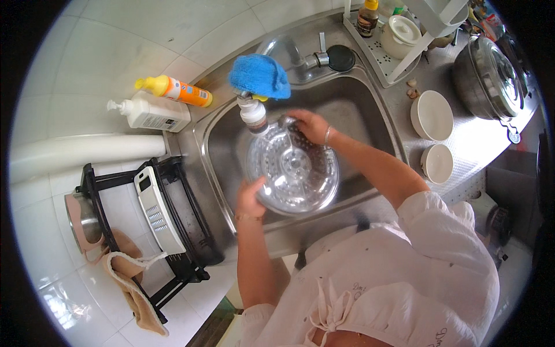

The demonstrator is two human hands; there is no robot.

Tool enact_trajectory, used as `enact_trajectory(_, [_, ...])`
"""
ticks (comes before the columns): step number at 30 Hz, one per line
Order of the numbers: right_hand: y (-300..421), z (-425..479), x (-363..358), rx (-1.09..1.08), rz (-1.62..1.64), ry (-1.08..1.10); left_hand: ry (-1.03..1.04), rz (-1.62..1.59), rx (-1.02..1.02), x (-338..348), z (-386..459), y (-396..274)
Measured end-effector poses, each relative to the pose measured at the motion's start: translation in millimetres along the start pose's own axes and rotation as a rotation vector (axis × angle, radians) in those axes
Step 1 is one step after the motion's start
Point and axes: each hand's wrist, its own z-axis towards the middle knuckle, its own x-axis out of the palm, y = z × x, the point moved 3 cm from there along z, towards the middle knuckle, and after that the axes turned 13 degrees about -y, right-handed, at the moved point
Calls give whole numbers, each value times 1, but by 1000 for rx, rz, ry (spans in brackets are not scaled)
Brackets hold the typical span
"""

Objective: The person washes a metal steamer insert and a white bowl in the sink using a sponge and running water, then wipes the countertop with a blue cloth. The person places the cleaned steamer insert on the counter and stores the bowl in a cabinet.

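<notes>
My two hands hold a shiny, round, perforated metal colander or steamer basket, blurred in part, over the steel sink [347,108]. On the left side of the round metal vessel [299,173], my left hand [252,197] grips the rim with its thumb over the edge. At the top, my right hand [310,126] closes on the far rim. A white faucet filter nozzle [253,113] hangs right beside the vessel's upper left edge, and a blue cloth [259,76] is draped over the tap above it. Whether water runs cannot be told.
An orange bottle [186,92] and a white pump bottle [158,113] stand left of the sink. Below them is a black rack [99,208] with a white grater [158,210]. Two bowls [432,116] and a lidded steel pot [485,78] sit on the right counter.
</notes>
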Motion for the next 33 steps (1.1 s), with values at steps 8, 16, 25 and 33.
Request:
enact_trajectory(8, [79, -10, 27, -610, -9, -96, -102, 233, 58, 13, 18, 11])
enact_trajectory(16, [87, -12, 27, -615, -156, -65, -88, 229, 167, 13, 0, 5])
enact_trajectory(25, [10, -57, 33, -233, -250, -117, -70, -110, 230, 3, 2, 13])
enact_trajectory(33, [75, -53, 63, -493, -144, 236, -221, -157, 137, 18, 0, 17])
